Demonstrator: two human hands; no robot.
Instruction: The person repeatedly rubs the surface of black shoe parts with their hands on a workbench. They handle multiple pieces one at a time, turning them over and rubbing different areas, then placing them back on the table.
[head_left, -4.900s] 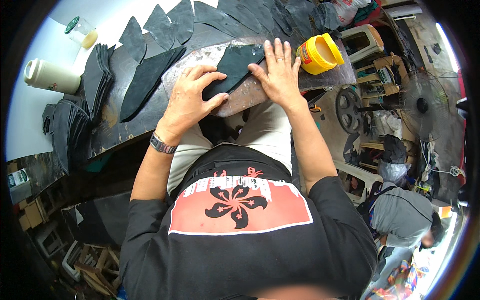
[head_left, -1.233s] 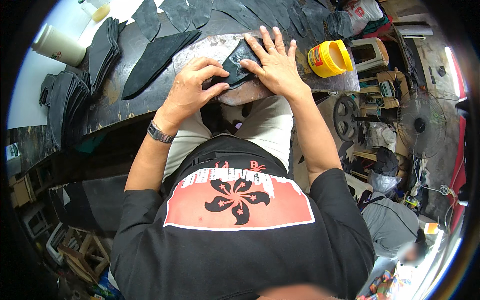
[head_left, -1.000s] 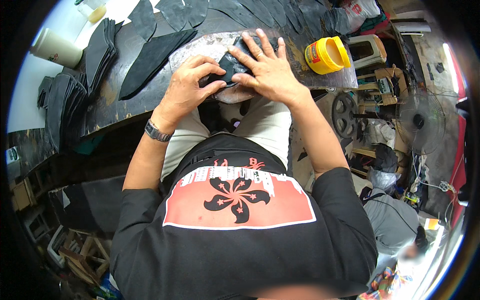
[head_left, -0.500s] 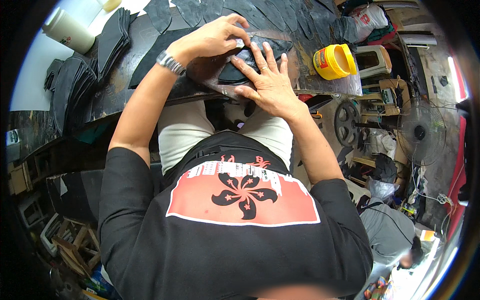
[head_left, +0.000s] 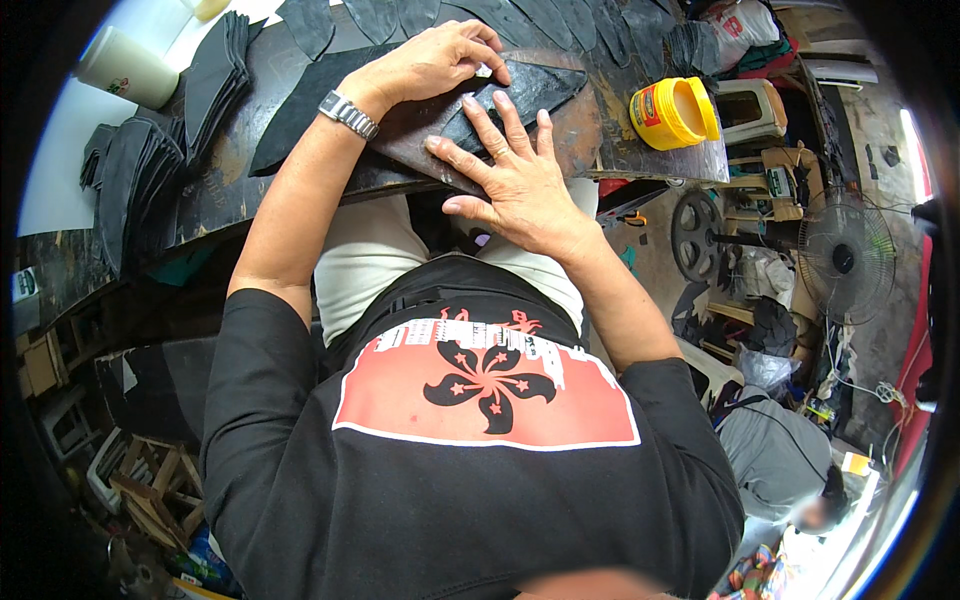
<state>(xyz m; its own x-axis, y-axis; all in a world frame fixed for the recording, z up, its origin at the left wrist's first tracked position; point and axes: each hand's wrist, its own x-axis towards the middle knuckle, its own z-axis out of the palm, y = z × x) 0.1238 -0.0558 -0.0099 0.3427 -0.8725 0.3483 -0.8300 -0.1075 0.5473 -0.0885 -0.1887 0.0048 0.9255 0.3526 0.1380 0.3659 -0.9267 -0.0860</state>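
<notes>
The left hand [head_left: 435, 65] has its fingers [head_left: 480, 45] curled and pinched at the upper edge of a dark, pointed leather piece [head_left: 525, 90]; whether they truly grip it or only press it I cannot tell. The right hand [head_left: 510, 180] lies flat, fingers spread wide, pressing the same piece onto a worn board [head_left: 420, 135] at the near edge of the table [head_left: 230, 190].

If the flat hand slackens, the piece could slide on the board and sit crooked. The board overhangs the person's lap, so hard pressure near its edge might tip it.

Just right of the hands stands an open yellow tub [head_left: 675, 110] with a red-and-white label, near enough for an elbow to knock. Far left stands a white cylindrical container [head_left: 125, 70] with a small coloured label, beside stacks of dark cut pieces [head_left: 210, 75].
</notes>
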